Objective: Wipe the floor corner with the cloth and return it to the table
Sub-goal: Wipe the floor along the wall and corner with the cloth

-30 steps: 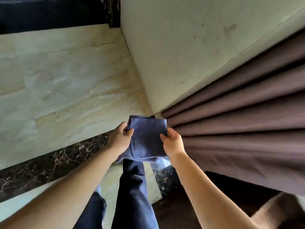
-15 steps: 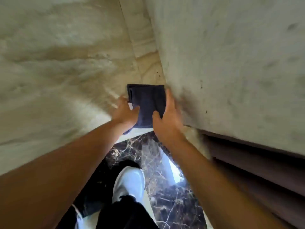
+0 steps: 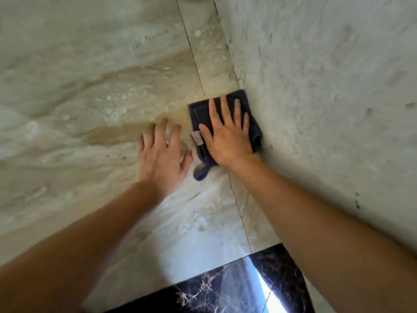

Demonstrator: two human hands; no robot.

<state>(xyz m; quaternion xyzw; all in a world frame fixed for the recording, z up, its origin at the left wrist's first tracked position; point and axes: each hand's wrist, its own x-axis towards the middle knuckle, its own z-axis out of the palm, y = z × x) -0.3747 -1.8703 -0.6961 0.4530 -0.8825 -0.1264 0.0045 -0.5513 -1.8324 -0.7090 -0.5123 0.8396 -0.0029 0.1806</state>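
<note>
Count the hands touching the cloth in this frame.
1. The right hand lies flat on the folded cloth by the wall; the left hand rests on the floor beside it.

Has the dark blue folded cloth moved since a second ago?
Yes. The dark blue folded cloth went from held in the air down onto the beige floor, against the wall.
</note>
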